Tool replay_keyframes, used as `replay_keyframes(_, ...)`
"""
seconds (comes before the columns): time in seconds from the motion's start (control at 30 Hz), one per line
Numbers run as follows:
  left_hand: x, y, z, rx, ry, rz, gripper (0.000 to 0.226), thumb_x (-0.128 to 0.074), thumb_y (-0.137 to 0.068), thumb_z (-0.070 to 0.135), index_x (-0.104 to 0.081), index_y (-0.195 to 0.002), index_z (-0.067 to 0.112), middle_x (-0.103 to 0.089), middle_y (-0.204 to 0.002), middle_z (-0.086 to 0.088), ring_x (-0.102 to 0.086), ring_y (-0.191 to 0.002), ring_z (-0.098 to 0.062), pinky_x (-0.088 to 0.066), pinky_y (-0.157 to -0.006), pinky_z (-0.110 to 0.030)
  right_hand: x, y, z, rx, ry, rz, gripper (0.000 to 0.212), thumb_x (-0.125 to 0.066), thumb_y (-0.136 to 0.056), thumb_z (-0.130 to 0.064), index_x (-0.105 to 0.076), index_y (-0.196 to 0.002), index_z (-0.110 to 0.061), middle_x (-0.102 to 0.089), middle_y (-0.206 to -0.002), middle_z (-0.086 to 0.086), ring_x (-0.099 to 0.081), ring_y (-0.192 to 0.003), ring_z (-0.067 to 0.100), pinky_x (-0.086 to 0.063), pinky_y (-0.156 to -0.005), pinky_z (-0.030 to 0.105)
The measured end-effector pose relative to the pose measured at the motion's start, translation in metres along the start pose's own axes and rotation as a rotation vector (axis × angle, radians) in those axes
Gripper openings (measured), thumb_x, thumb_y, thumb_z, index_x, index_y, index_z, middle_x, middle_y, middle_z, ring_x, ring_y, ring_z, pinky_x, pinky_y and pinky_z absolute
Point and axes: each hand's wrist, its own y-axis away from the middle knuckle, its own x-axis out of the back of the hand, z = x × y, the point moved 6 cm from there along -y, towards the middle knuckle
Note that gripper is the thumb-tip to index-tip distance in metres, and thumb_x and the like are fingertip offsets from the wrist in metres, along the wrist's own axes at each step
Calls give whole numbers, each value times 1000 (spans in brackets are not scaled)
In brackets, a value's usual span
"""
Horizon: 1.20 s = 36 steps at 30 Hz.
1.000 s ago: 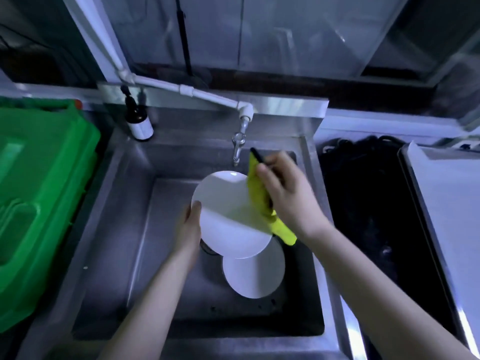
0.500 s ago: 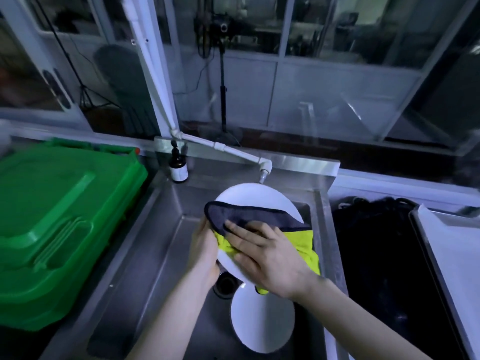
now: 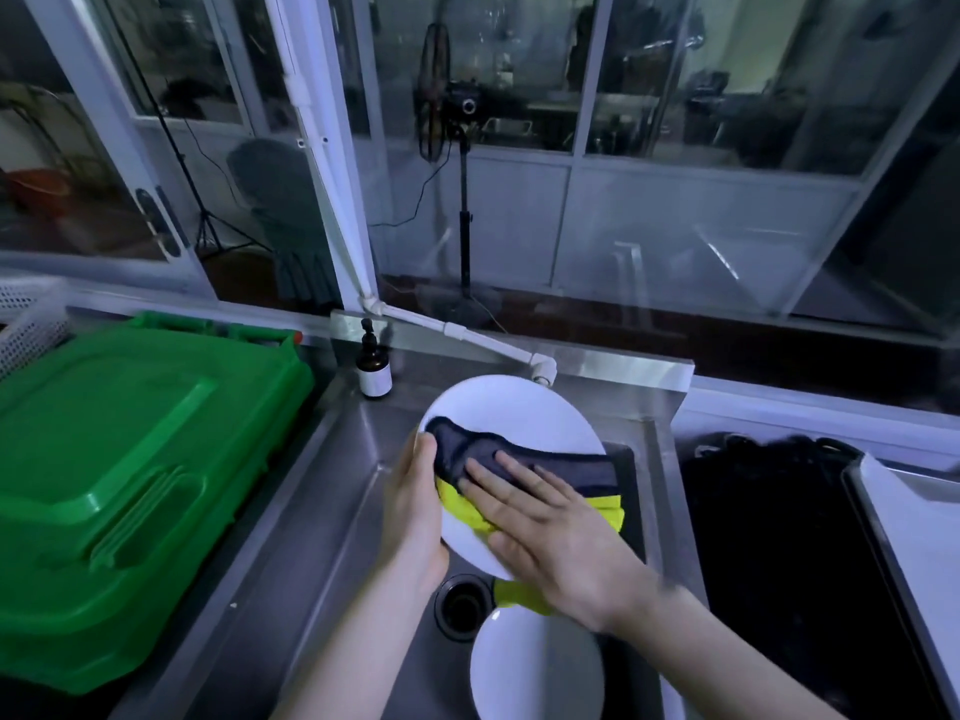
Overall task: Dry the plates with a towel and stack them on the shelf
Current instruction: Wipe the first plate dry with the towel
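Down in sink [image 3: 332, 491], spare plate [image 3: 535, 667] beside drain [image 3: 460, 608]; left hand [image 3: 415, 517] grips plate [image 3: 509, 407].

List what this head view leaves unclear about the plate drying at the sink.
Head view:
The held plate: centre hidden by the towel and right hand; wet or dry cannot be told.
The second plate: cut off by the bottom edge.
The left hand: its fingers hidden behind the held plate.
The bottle: label too small to read.
The shelf: out of frame.
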Motion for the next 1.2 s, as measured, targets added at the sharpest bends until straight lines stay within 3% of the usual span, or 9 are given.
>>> replay_keyframes(0.1, -12, 6, -5, 27, -17, -78, 35, -45, -105, 44, -68, -121, 23, -77, -109, 2, -72, -102, -15, -57, -89, -38, 13, -24, 2, -76, 16, 96, 53, -15, -102, -46, -17, -154, -35, -5, -160, -22, 2, -151, 10, -4, -122, 33)
replay_keyframes(0.2, -13, 6, 0, -37, -47, -112, 26, -46, -104, 45, -67, -118, 38, -75, -100, 25, -70, -90, 7, -53, -77, -29, 33, -45, 32, -258, 39, 187, 52, -22, -105, -45, -12, -155, -33, -2, -161, -19, 2, -151, 10, -6, -122, 36)
replay_keyframes(0.3, -5, 3, 11, -80, -10, -82, 23, -50, -102, 41, -72, -108, 37, -76, -98, 21, -71, -83, 3, -55, -65, -27, 40, -46, 55, -390, 105, 186, 54, -21, -105, -44, -7, -155, -32, 2, -162, -17, 5, -151, 11, -3, -122, 36)
replay_keyframes(0.53, -6, -4, 21, -47, 15, -75, 28, -49, -104, 39, -71, -110, 22, -78, -103, -2, -76, -90, -14, -60, -69, -29, 10, -20, -15, 10, 22, 51, 54, -14, -102, -49, -8, -155, -35, 3, -161, -23, 9, -150, 10, 0, -122, 37)
replay_keyframes(0.7, -13, 2, 24, -37, -39, -145, 38, -44, -103, 52, -70, -118, 29, -77, -110, 8, -73, -101, -8, -58, -84, -31, 23, -39, -7, -40, -3, 140, 53, -17, -103, -46, -19, -154, -33, -3, -160, -22, 3, -151, 10, -7, -122, 38)
replay_keyframes(0.8, -15, 4, 26, -89, -57, -159, 28, -43, -104, 46, -71, -108, 41, -74, -99, 26, -69, -88, 10, -53, -66, -18, 41, -63, 20, -200, -14, 205, 51, -24, -105, -43, -10, -155, -37, 0, -161, -23, 4, -151, 8, -8, -122, 40)
replay_keyframes(0.9, -10, 5, 28, -90, -49, -124, 30, -43, -103, 40, -73, -100, 38, -76, -95, 21, -72, -84, 3, -56, -61, -20, 43, -71, 33, -321, -46, 185, 53, -23, -106, -42, -5, -155, -37, 4, -161, -20, 7, -151, 11, -7, -121, 42)
replay_keyframes(1.07, -4, 2, 42, -23, 60, -74, 39, -44, -103, 48, -69, -113, 20, -78, -106, -3, -75, -96, -18, -58, -81, -34, 21, -40, -24, 33, -22, 74, 53, -18, -104, -46, -8, -155, -37, 2, -161, -22, 9, -150, 9, -1, -122, 38)
replay_keyframes(1.2, -4, 5, 40, 5, 47, -80, 46, -43, -103, 53, -70, -116, 18, -78, -107, -5, -75, -98, -23, -57, -89, -40, 18, -29, -28, 41, -43, 108, 51, -17, -104, -46, -6, -153, -40, 3, -161, -24, 9, -150, 6, -3, -123, 38)
